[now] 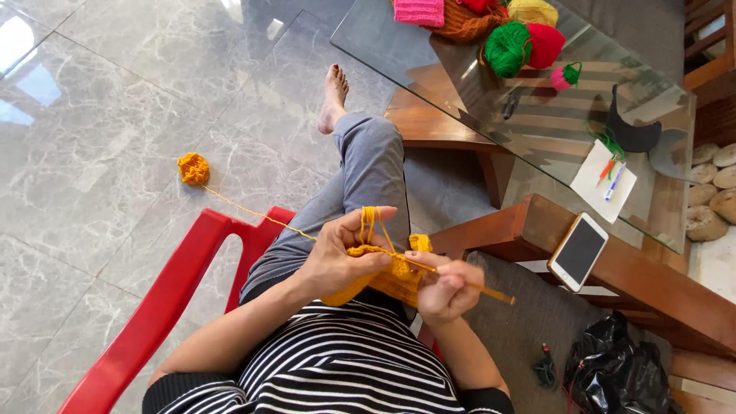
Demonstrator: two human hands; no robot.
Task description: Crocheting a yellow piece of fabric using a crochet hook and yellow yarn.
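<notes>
I look down at a big grey marble floor (pixel 115 115). A glass table (pixel 429 46) stands ahead, with balls of yarn (pixel 525 46) on it in green, red and yellow. A red plastic chair (pixel 176 291) is under me. A wooden ledge (pixel 652 284) on my right has a phone (pixel 579 251) lying flat on it.

My left hand (pixel 337 257) is curled shut around the yellow crochet piece (pixel 395 276), with yarn looped over one finger. The piece sits over my lap, between both hands.

My right hand (pixel 448 290) is closed tight on the crochet hook (pixel 460 280). The hook lies almost flat. Its long side runs from the piece out to my right.

A small yellow yarn ball (pixel 194 168) sits on the floor, far to the left.
</notes>
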